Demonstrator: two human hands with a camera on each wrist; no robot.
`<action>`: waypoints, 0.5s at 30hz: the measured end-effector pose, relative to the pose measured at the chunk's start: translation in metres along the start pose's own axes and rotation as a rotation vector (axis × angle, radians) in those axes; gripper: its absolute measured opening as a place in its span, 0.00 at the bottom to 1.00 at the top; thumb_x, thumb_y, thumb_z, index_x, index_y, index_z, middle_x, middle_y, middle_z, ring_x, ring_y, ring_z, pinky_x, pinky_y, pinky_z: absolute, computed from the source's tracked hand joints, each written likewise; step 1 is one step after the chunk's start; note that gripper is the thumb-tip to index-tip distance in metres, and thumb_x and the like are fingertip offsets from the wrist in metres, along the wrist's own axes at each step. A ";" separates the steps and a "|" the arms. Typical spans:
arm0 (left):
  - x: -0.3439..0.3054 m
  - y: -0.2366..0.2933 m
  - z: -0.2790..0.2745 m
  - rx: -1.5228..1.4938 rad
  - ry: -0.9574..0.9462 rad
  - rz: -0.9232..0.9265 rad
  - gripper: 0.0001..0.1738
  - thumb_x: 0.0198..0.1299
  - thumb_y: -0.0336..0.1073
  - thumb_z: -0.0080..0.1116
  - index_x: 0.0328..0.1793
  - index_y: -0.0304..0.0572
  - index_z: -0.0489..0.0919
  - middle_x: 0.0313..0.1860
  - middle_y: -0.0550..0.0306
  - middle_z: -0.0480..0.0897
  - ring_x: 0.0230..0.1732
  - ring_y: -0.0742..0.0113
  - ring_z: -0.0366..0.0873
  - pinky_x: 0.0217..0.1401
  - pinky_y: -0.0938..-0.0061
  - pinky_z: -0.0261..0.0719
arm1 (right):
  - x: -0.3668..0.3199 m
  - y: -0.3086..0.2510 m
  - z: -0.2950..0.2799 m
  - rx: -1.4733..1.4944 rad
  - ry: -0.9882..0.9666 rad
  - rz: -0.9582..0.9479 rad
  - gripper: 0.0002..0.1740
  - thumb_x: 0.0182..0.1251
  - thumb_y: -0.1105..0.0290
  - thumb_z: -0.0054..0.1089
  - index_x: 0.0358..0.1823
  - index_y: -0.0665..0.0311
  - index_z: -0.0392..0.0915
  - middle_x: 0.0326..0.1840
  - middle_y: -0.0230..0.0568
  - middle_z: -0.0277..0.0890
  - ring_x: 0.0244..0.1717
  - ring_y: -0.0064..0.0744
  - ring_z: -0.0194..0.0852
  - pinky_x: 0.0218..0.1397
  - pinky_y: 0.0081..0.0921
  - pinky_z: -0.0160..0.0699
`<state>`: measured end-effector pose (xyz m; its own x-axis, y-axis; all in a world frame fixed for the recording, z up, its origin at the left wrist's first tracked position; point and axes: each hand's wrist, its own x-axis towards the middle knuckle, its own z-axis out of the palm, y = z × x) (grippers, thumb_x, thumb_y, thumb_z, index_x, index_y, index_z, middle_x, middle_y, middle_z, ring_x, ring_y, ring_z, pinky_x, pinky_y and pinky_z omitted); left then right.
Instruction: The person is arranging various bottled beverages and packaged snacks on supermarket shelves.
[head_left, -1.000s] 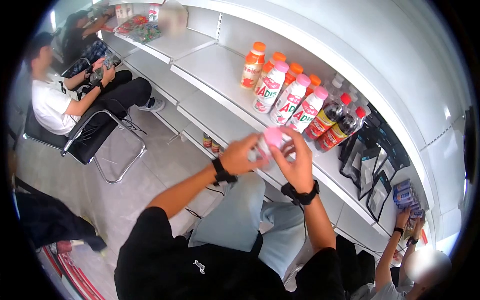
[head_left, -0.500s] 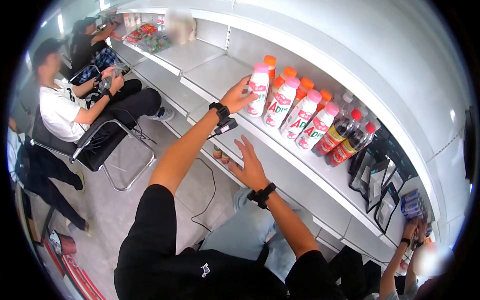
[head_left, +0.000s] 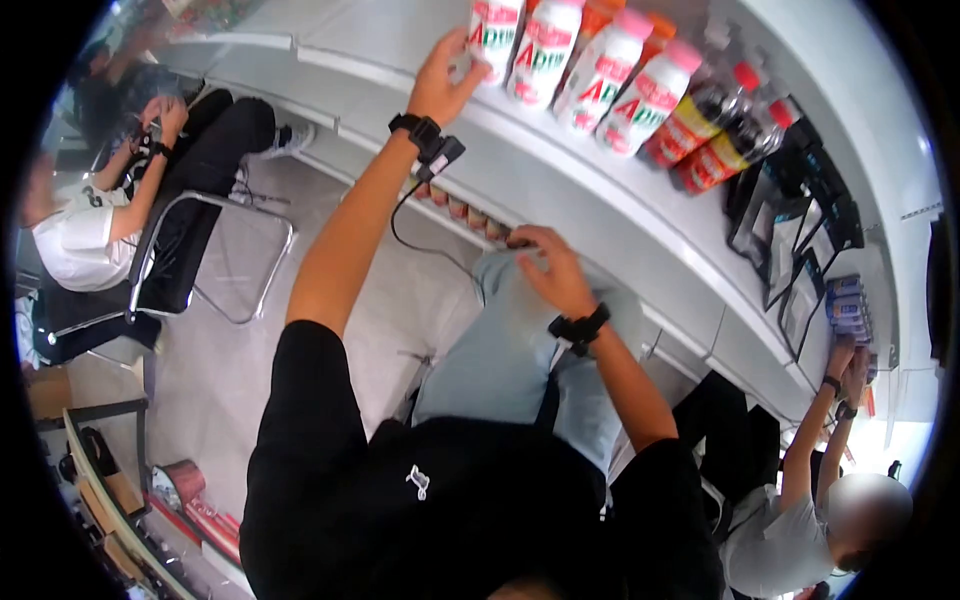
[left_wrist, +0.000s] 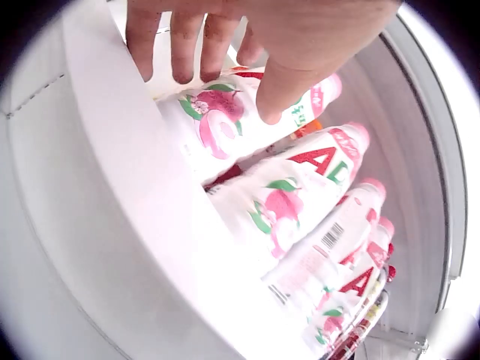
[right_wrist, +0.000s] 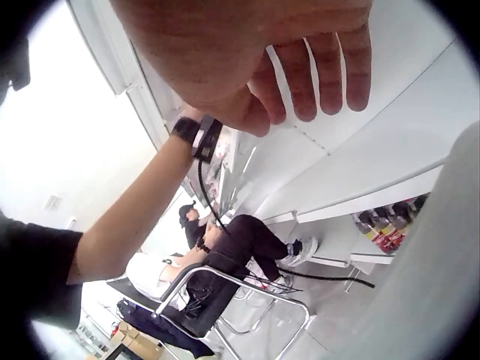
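Note:
My left hand [head_left: 440, 85] is at the shelf's front edge, beside the leftmost white milk-drink bottle [head_left: 494, 42]. In the left wrist view its thumb [left_wrist: 274, 97] overlaps that bottle's label, while the other fingers [left_wrist: 182, 52] are spread out along the bottle's side, not curled round it. The bottle stands in a row with more of its kind [head_left: 600, 80], all pink-capped with red and green "AD" lettering. Over my knee, my right hand [head_left: 555, 270] hovers with loose fingers and nothing in it.
Dark soda bottles [head_left: 735, 150] and black packages [head_left: 800, 240] sit right of the row. Small jars [head_left: 465, 210] line a lower shelf. A seated person [head_left: 95, 230] is at left, another [head_left: 790, 530] reaches toward cans [head_left: 848, 310] at right. A cable [head_left: 410, 235] hangs from my left wrist.
Both hands held a pink-capped bottle over my lap; my left hand then set it at the row's left end and its fingers have loosened. My right hand drew back; the head view tilted down.

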<state>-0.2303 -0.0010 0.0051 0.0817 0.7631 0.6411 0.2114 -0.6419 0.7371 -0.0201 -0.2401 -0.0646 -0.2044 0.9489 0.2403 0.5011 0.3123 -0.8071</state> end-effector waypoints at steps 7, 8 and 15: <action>-0.130 0.041 -0.020 -0.092 -0.489 -0.367 0.13 0.70 0.38 0.60 0.56 0.42 0.83 0.42 0.59 0.86 0.38 0.74 0.82 0.43 0.76 0.79 | -0.031 0.046 -0.011 -0.026 -0.172 0.214 0.15 0.67 0.68 0.59 0.54 0.59 0.82 0.46 0.46 0.86 0.46 0.48 0.84 0.53 0.35 0.80; -0.153 0.021 -0.014 -0.095 -0.629 -0.317 0.14 0.70 0.39 0.60 0.57 0.43 0.83 0.43 0.57 0.87 0.39 0.72 0.82 0.44 0.74 0.80 | -0.026 0.050 -0.005 -0.043 -0.235 0.209 0.15 0.68 0.67 0.58 0.54 0.59 0.82 0.45 0.47 0.86 0.46 0.48 0.84 0.53 0.36 0.80; -0.299 -0.136 0.070 0.105 -0.918 -0.372 0.20 0.68 0.38 0.55 0.66 0.47 0.77 0.50 0.47 0.86 0.49 0.50 0.85 0.54 0.60 0.82 | 0.002 0.141 0.072 -0.555 -0.760 0.348 0.25 0.68 0.57 0.54 0.62 0.63 0.77 0.62 0.52 0.79 0.60 0.56 0.77 0.64 0.46 0.76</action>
<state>-0.2157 -0.1368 -0.3016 0.7054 0.7050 -0.0739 0.4580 -0.3736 0.8066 -0.0098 -0.1976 -0.2167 -0.3582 0.7714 -0.5259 0.9166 0.1836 -0.3550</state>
